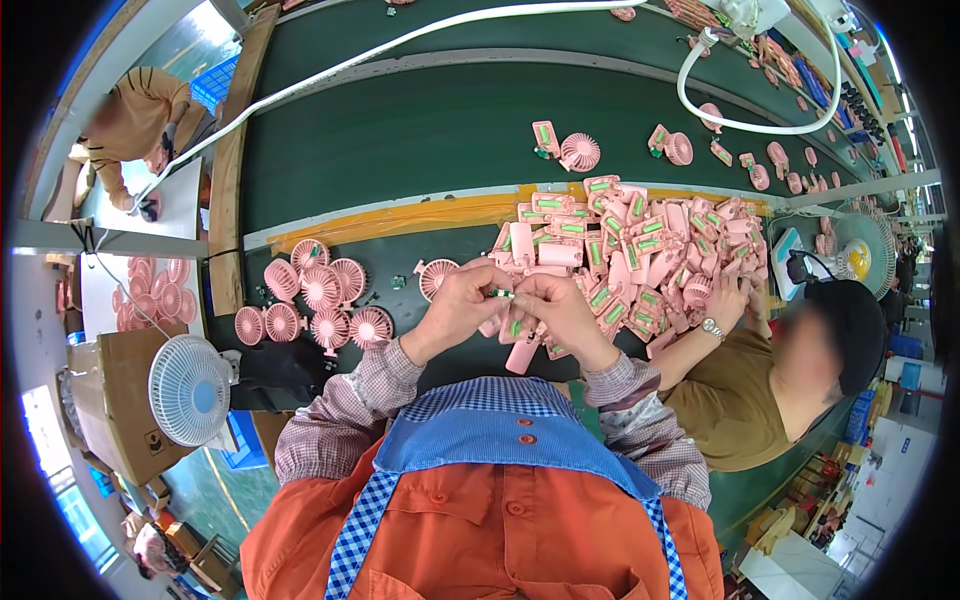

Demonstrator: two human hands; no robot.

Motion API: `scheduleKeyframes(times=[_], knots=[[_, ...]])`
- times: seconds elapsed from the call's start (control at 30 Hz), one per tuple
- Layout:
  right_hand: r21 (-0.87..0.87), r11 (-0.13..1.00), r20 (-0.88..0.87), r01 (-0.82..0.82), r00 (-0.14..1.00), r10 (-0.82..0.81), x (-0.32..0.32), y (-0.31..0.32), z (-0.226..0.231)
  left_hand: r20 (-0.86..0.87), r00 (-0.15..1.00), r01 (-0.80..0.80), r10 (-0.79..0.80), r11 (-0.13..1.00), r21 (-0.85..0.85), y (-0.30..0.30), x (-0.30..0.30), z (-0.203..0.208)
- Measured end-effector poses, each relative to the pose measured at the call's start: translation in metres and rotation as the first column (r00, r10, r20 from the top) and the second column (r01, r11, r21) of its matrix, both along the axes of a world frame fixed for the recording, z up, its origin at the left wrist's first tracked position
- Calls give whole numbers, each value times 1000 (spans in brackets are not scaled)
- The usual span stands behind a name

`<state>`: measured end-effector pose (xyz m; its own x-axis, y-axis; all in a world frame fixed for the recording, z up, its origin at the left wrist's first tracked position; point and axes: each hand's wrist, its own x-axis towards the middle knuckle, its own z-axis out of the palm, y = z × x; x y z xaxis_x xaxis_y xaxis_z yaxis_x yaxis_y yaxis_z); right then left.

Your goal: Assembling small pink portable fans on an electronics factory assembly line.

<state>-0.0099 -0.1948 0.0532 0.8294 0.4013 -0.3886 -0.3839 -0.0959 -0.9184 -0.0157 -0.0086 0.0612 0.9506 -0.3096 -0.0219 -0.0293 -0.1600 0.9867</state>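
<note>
My left hand (468, 300) and my right hand (556, 312) meet over the bench, fingertips pinched on a small green circuit board (501, 293). Just under my fingers is a pink handle shell (516, 326) with a green part inside; whether I grip it too cannot be told. Beside my left hand lies a pink fan head (434, 277), partly covered by the hand. A large heap of pink handle shells (640, 255), many with green cells in them, spreads beyond and right of my right hand.
Several pink fan heads (320, 288) lie at the left. A co-worker's hand (728, 303) reaches into the heap from the right. Beyond a yellow-taped ledge (400, 222) runs a green belt (400, 135) with fan parts. A white desk fan (190, 390) stands left; a white cable (330, 85) hangs across.
</note>
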Motion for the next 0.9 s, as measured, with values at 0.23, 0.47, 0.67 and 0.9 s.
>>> scheduleKeyframes(times=[0.23,0.47,0.67,0.9], knots=[[380,924,-418,46,899,127,1,-10,-10,217,973,74,-84,996,54,1,-4,-1],[287,954,-204,88,979,-29,-10,-5,-8,44,996,73,-73,997,9,-1,-7,-6],[-208,967,591,148,806,4,-16,9,15,-268,963,-48,-19,969,-242,-4,-11,-20],[-300,927,875,224,452,174,-13,12,21,-321,945,-61,-63,930,-362,-6,-11,-14]])
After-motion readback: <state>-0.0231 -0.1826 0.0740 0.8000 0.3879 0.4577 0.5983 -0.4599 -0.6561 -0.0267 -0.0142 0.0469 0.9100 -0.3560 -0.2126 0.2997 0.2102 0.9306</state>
